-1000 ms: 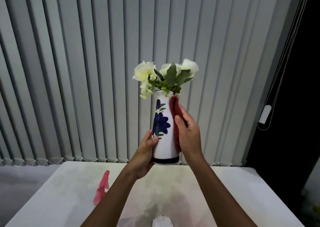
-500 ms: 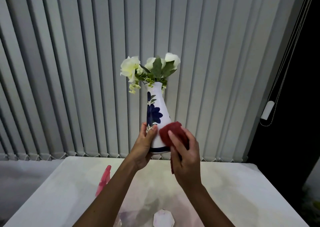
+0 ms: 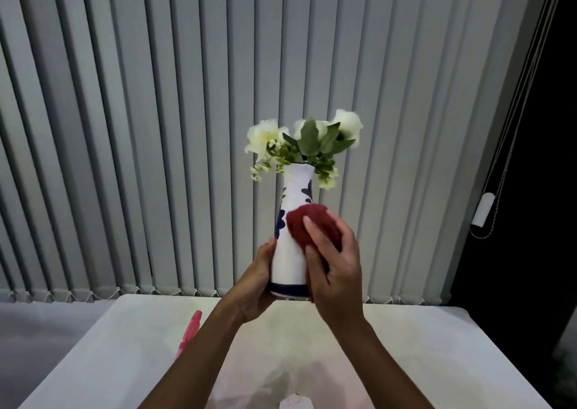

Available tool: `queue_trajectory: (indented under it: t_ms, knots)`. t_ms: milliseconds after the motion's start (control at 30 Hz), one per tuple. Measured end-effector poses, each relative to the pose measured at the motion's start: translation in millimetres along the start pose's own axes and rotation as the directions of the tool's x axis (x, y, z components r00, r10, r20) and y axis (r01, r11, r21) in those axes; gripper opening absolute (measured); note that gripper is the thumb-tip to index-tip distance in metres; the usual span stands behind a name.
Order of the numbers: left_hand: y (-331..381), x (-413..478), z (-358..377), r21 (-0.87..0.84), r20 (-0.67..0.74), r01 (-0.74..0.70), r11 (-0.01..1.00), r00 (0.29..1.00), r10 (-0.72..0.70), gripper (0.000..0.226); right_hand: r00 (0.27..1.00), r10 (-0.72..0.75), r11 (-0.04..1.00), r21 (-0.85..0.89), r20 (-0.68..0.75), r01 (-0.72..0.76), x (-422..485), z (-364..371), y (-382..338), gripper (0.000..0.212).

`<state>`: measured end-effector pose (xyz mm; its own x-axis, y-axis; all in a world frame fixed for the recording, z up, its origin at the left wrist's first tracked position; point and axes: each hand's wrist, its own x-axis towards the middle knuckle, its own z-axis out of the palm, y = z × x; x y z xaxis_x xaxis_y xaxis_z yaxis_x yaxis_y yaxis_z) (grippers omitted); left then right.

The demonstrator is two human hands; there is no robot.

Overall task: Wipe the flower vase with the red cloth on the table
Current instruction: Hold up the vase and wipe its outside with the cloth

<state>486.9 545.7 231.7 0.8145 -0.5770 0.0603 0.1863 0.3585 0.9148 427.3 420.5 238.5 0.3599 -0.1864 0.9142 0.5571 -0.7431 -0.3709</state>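
You are holding the vase (image 3: 290,258) off the table (image 3: 437,346), your left hand (image 3: 254,283) clamped around its base, your right hand (image 3: 335,271) pressing the bunched cloth (image 3: 307,224) against it. Pushing harder risks twisting it loose.

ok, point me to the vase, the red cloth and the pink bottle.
vase (image 3: 290,262): head view, bare white lower body.
red cloth (image 3: 304,221): head view, bunched top above the fingers.
pink bottle (image 3: 189,333): head view, middle of its visible body.
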Motion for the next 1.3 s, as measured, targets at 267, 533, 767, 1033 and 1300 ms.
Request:
queue_trajectory:
  t_ms: [267, 533, 767, 1033, 1300]
  knots:
    - [-6, 1, 8, 0.074, 0.141, -0.133, 0.988, 0.983, 0.122, 0.095, 0.951, 0.273, 0.925, 0.232, 0.147, -0.302, 58, -1, -6, 0.041]
    - [-9, 6, 2, -0.12, -0.07, -0.159, 0.98, 0.986, 0.151, 0.13, 0.976, 0.162, 0.967, 0.176, 0.144, -0.186, -6, -5, 4, 0.041]
    - [-2, -8, 3, -0.017, 0.104, -0.062, 0.998, 0.993, 0.063, 0.099, 0.997, -0.071, 0.997, 0.032, 0.013, 0.071, -20, -3, 8, 0.034]
    - [-9, -2, 3, 0.313, 0.139, -0.114, 0.943, 0.988, 0.073, 0.061, 0.913, 0.368, 0.87, 0.282, 0.176, -0.405, 54, -9, -1, 0.039]
    - [-27, -2, -12, 0.29, 0.034, -0.046, 0.956, 0.999, 0.038, 0.049, 0.888, 0.381, 0.896, 0.135, 0.258, -0.424, -29, -14, 30, 0.04]
